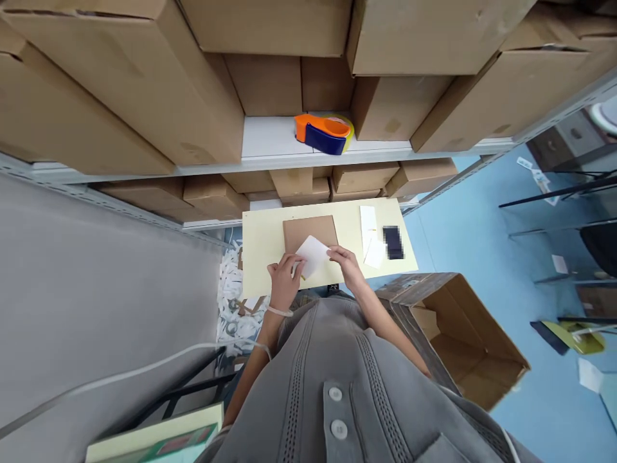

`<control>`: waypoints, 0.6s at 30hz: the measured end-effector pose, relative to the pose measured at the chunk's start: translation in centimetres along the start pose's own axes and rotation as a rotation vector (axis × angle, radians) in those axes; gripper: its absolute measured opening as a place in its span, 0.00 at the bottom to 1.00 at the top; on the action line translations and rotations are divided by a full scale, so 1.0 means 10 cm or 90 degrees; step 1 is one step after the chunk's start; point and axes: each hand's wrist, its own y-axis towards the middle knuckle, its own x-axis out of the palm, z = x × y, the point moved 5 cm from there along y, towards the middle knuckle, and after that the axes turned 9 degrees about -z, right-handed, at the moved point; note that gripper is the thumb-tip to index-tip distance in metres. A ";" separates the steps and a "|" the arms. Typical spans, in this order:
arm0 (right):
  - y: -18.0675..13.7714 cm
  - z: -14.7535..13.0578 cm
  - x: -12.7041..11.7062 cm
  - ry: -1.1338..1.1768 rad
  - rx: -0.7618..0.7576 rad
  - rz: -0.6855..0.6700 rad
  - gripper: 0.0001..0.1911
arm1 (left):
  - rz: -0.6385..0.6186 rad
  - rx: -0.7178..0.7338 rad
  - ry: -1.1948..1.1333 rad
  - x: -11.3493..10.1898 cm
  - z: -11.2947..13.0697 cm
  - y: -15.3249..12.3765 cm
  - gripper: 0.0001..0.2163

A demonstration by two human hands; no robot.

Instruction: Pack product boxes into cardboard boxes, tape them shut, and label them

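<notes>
A small white paper slip point(313, 255) is held between both hands over a pale yellow board point(260, 247). My left hand point(285, 278) pinches its lower left corner, fingers curled. My right hand point(346, 262) grips its right edge with closed fingers. Just behind the slip a flat brown cardboard piece point(308, 230) lies on the board. To the right lie white paper strips point(370, 235) and a dark blue rectangular item point(393, 242), blurred.
An orange and blue tape dispenser point(324, 133) sits on the shelf point(270, 145) among cardboard boxes point(120, 83). An open empty carton point(457, 334) stands on the blue floor at right. White scraps point(234, 302) pile up at the board's left. Grey wall on the left.
</notes>
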 end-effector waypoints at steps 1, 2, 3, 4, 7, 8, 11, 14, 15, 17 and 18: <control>0.01 0.06 -0.15 0.027 0.003 0.009 0.13 | 0.008 -0.023 -0.016 0.05 -0.10 0.04 0.11; 0.03 0.13 -0.29 0.051 0.008 0.016 0.13 | 0.019 -0.054 -0.031 0.11 -0.23 0.08 0.10; 0.06 0.21 -0.41 0.070 0.019 0.014 0.13 | 0.031 -0.091 -0.043 0.19 -0.39 0.13 0.09; 0.08 0.31 -0.51 0.084 0.034 0.011 0.13 | 0.042 -0.137 -0.055 0.28 -0.56 0.17 0.09; 0.17 0.58 -0.72 0.096 0.084 0.006 0.14 | 0.023 -0.299 -0.129 0.62 -1.10 0.28 0.12; 0.21 0.66 -0.75 0.095 0.093 0.009 0.14 | 0.002 -0.345 -0.168 0.75 -1.25 0.31 0.14; 0.32 0.79 -0.77 0.088 0.089 0.010 0.15 | -0.032 -0.365 -0.198 0.99 -1.49 0.39 0.21; 0.41 0.85 -0.74 0.083 0.087 -0.014 0.16 | -0.054 -0.353 -0.209 1.11 -1.56 0.44 0.29; 0.43 0.86 -0.73 0.079 0.092 -0.023 0.16 | -0.061 -0.355 -0.211 1.13 -1.56 0.44 0.31; 0.45 0.87 -0.74 0.061 0.103 -0.040 0.16 | -0.078 -0.364 -0.218 1.17 -1.54 0.44 0.36; 0.45 0.86 -0.74 0.048 0.106 -0.049 0.15 | -0.086 -0.364 -0.220 1.17 -1.53 0.43 0.37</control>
